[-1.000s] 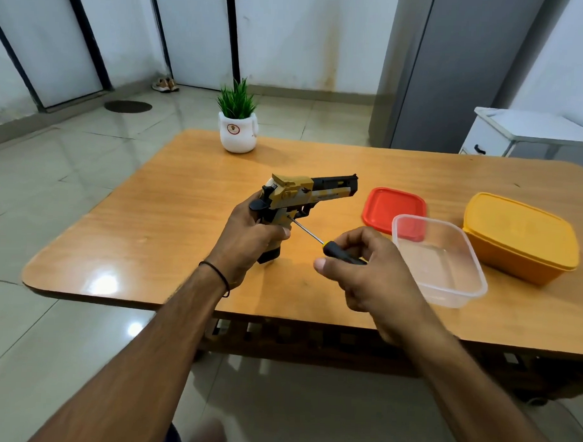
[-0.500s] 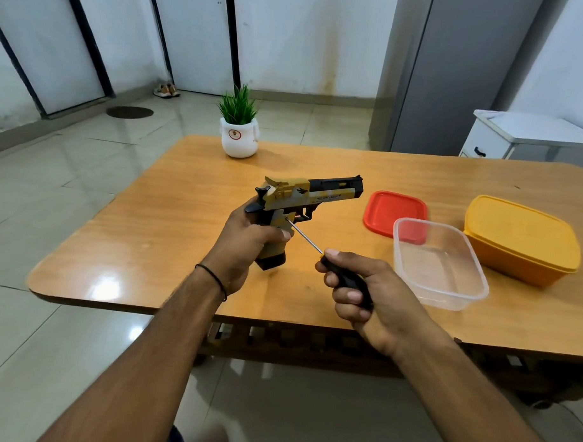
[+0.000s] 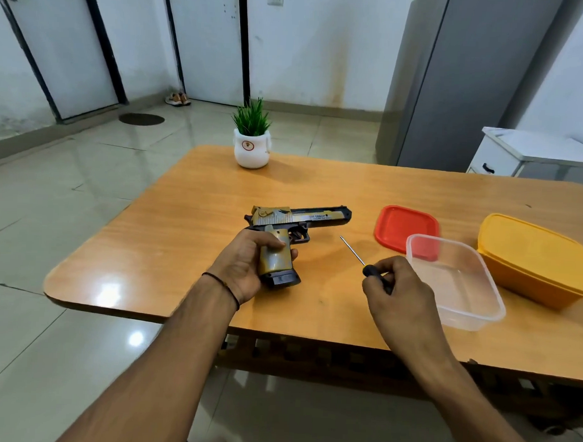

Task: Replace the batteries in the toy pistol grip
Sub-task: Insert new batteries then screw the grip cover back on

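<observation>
A gold-and-black toy pistol (image 3: 296,221) lies on its side low over the wooden table (image 3: 191,217), barrel pointing right. My left hand (image 3: 245,265) is wrapped around its gold grip, with the black base of the grip poking out toward me. My right hand (image 3: 396,290) holds a thin screwdriver (image 3: 358,256) by its black handle; the metal tip points up-left and hangs apart from the pistol, a short way right of the trigger guard. No batteries are visible.
A clear plastic tub (image 3: 478,310) stands just right of my right hand, with a red lid (image 3: 399,224) behind it and a yellow lidded box (image 3: 533,259) further right. A small potted plant (image 3: 252,143) sits at the table's far edge. A white cabinet (image 3: 517,156) stands beyond.
The pistol has been tipped from upright down onto its side. The screwdriver tip has drawn away from the grip, and my right hand has shifted right.
</observation>
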